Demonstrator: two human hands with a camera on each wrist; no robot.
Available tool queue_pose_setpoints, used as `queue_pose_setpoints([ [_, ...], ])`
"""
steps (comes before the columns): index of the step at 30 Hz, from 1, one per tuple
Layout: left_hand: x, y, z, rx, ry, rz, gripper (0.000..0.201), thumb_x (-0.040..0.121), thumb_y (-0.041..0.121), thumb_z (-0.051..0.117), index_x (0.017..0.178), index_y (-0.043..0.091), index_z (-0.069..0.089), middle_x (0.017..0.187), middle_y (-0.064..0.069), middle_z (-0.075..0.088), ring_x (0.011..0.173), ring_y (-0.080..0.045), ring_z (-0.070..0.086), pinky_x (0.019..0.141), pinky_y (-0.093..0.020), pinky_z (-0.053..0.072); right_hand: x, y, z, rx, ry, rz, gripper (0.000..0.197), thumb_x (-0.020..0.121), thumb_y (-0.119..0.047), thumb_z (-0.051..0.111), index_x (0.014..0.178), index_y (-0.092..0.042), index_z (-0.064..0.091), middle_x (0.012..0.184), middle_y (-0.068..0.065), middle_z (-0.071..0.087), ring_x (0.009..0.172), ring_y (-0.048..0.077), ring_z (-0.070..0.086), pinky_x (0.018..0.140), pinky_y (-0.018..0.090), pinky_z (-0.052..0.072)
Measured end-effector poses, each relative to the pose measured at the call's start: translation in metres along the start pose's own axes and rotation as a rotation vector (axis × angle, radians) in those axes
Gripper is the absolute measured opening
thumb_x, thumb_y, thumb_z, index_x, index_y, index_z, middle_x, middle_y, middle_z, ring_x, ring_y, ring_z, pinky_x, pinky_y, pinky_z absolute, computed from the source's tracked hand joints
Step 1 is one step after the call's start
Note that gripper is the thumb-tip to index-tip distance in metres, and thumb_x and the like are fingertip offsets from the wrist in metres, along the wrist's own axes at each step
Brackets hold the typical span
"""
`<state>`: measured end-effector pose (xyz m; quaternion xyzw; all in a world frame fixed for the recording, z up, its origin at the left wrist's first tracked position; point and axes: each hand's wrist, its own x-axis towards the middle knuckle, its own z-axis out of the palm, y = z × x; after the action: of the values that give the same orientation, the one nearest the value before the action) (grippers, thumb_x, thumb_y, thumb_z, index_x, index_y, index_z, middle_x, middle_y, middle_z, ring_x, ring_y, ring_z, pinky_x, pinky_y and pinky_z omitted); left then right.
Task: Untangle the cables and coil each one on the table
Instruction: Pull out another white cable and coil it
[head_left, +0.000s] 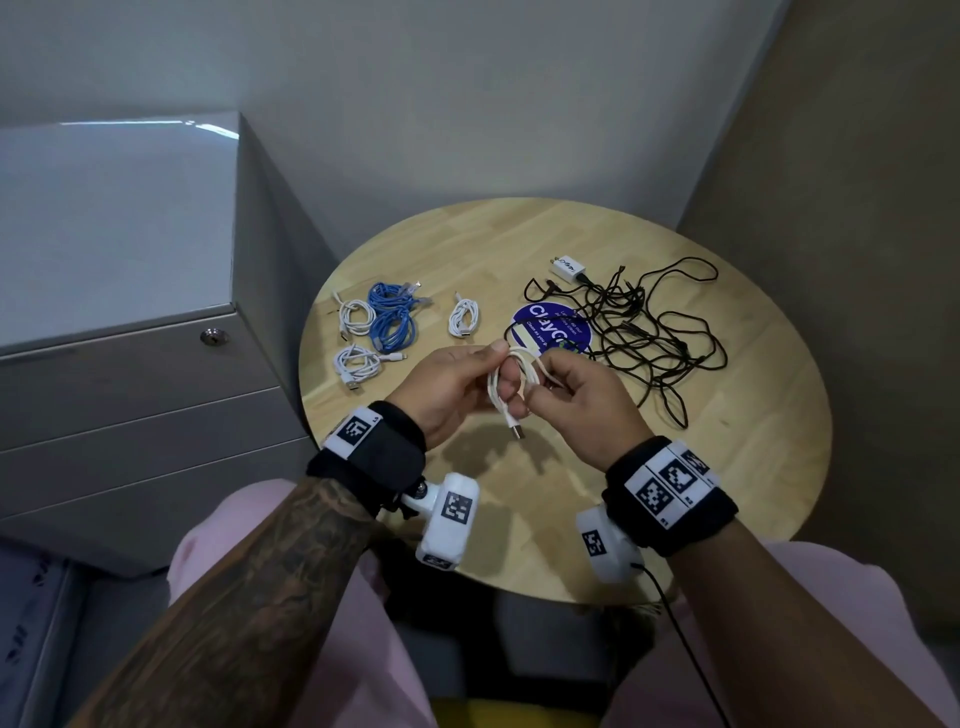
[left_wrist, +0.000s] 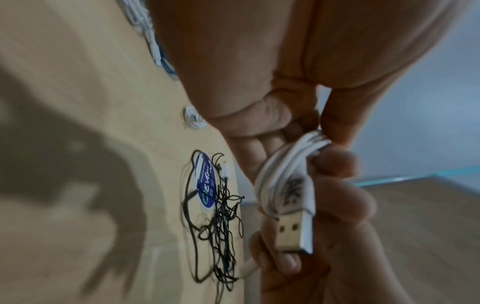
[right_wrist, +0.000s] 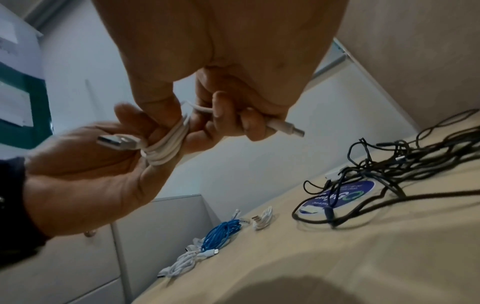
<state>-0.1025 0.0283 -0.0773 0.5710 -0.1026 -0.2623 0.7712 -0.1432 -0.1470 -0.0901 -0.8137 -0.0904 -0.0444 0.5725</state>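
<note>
White USB cable (head_left: 511, 382) coiled, pinched between left hand (head_left: 452, 387) and right hand (head_left: 582, 400) above wooden worktop (head_left: 727, 467).

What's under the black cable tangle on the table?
Part of a round blue sticker shows beneath the black cable tangle, stuck to the wooden table. Strands cross the sticker's right side, so its full text cannot be read.

Coiled cables (head_left: 382, 325) left of tangle (head_left: 644, 332)

white cable (head_left: 511, 382); blue coils (head_left: 392, 317); black tangle (head_left: 644, 332); tan table (head_left: 727, 441)
</note>
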Motion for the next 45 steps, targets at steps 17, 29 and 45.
queue_pose_setpoints([
  [17,0.011,-0.011,-0.003,-0.169,0.249,-0.017,0.036,0.102,0.022,0.046,0.067,0.013,0.039,0.055,0.004,0.025,0.044,-0.006,0.021,0.037,-0.015,0.020,0.003,0.018,-0.005,0.082,0.110,0.201,0.020,0.095,-0.010,0.067,0.096,-0.028,0.077,0.084,-0.001,0.075,0.076,0.013,0.070,0.073,0.034,0.056],
  [29,0.008,-0.014,-0.003,-0.206,0.134,-0.151,0.040,0.102,0.031,0.044,0.066,0.015,0.040,0.055,0.005,0.024,0.041,-0.006,0.020,0.043,-0.018,0.014,0.004,0.018,0.002,0.299,0.203,0.238,0.016,0.094,-0.003,0.065,0.097,-0.016,0.075,0.080,-0.001,0.072,0.063,0.008,0.061,0.056,0.019,0.048],
  [45,0.005,-0.017,0.009,-0.260,0.184,-0.099,0.037,0.101,0.032,0.048,0.069,0.011,0.046,0.060,-0.006,0.047,0.051,-0.019,0.052,0.048,-0.024,0.046,-0.009,0.006,0.041,0.261,0.150,0.135,0.068,0.083,-0.010,0.082,0.140,-0.018,0.047,0.115,0.007,0.069,0.095,0.005,0.068,0.084,0.023,0.054],
])
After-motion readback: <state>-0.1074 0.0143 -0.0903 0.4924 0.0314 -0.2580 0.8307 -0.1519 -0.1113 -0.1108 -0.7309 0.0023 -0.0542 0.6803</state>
